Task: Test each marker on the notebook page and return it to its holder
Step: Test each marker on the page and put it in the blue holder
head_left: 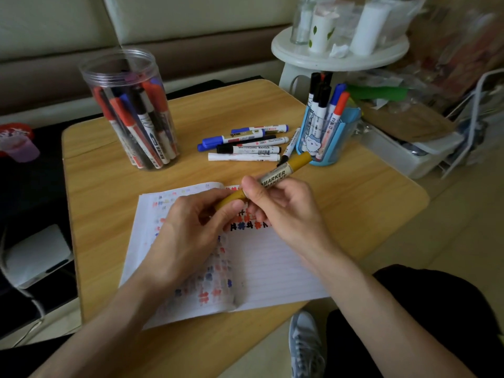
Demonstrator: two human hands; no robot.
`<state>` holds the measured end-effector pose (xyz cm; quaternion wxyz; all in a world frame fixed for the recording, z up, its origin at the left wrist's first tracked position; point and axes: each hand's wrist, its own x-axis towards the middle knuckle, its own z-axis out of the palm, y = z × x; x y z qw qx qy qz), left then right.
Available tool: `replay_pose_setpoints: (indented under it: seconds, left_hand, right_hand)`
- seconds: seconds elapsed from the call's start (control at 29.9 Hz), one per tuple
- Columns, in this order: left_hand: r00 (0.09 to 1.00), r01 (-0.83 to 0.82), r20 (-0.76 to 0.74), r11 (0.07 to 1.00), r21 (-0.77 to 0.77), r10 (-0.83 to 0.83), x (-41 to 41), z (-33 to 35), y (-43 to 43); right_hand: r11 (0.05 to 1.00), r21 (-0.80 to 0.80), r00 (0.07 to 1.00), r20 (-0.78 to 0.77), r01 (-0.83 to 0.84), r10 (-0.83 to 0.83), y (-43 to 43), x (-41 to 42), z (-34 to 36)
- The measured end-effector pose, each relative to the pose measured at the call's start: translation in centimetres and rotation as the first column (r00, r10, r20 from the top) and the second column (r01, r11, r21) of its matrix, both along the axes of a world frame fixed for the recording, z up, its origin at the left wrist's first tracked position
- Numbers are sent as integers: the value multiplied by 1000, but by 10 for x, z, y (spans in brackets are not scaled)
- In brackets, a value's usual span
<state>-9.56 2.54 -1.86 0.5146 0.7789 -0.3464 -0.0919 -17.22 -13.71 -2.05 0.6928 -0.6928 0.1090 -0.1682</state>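
A mustard-yellow marker is held just above the open notebook, slanted up toward the blue holder. Its lower end is pinched by the curled fingers of the left hand, and its labelled barrel is gripped by the right hand. Loose markers are laid on the wooden table between a clear jar of markers and the blue holder.

table: matt wood grain | notebook: ruled paper | jar: clear glossy plastic | marker: smooth plastic
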Motion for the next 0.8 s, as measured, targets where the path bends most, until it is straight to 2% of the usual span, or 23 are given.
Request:
replay_pose_setpoints:
  seconds: [0.13, 0.43, 0.53, 0.67, 0.73, 0.8]
  left_hand:
    - [998, 59, 23, 998, 38, -60, -2, 7, -2]
    - [971, 185, -150, 983, -14, -185, 1, 8, -3]
    - [975, 147, -163, 988, -38, -151, 0, 8, -2]
    - [999, -33, -27, 998, -53, 32, -3, 6, -1]
    - [992, -70, 106, 998, -6, 70, -7, 4, -1]
    - [973, -86, 220, 994, 61, 71, -9, 3, -1]
  right_hand:
    - [996, -80, 999, 11, -33, 34, -9, -4, 4]
    - [969, -201, 980, 109, -142, 166, -19, -8, 12]
    - [978, -174, 984, 116, -114, 135, -16, -6, 11]
    - [995, 76, 996, 45, 72, -76, 3, -7, 1]
    - [983, 110, 989, 14, 144, -147, 11, -6, -1]
    - [984, 79, 987, -14, 159, -158, 12, -5, 1]
